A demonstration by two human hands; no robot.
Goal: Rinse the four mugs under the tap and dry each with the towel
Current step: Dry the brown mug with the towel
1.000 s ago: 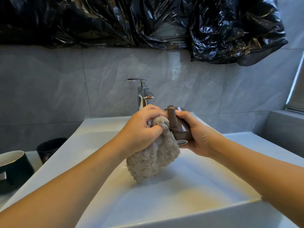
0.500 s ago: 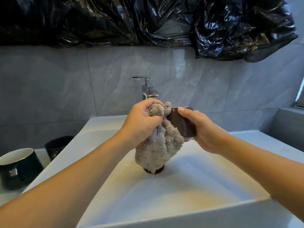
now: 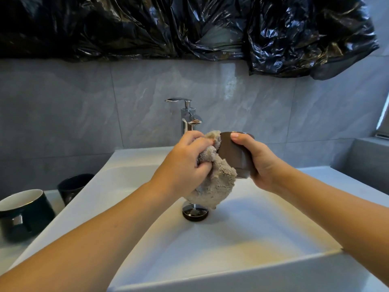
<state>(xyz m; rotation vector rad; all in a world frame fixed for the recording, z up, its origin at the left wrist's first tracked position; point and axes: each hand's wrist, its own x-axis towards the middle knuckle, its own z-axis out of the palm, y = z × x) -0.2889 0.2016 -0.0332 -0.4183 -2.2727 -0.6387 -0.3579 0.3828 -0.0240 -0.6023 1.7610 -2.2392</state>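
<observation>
A white rectangular basin (image 3: 130,186) is seen from above, set against a wall of grey marbled tiles (image 3: 84,114). Crumpled black plastic sheeting (image 3: 189,26) is hung across the wall above the tiles. A chrome tap (image 3: 188,116) stands at the far edge of the basin, and a chrome pop-up drain plug (image 3: 195,212) is seated in the middle of the bowl. On the grey counter at the left, a dark green mug with a white interior (image 3: 23,213) is stood nearest, with a small pale label on its side whose writing cannot be read; a black mug (image 3: 72,187) is placed just beyond it, beside the basin's left wall. A grey ledge (image 3: 366,159) is seen at the far right.

Above the basin, in front of the tap, a brown mug (image 3: 232,157) is held tilted by the right hand (image 3: 260,163), the thumb laid over the rim and the fingers wrapped behind the body. A beige fluffy towel (image 3: 216,180) is bunched in the left hand (image 3: 187,163), whose fingers are curled tightly round it, and is pressed against the left side of the brown mug. The towel's loose end is hung down just above the drain plug
</observation>
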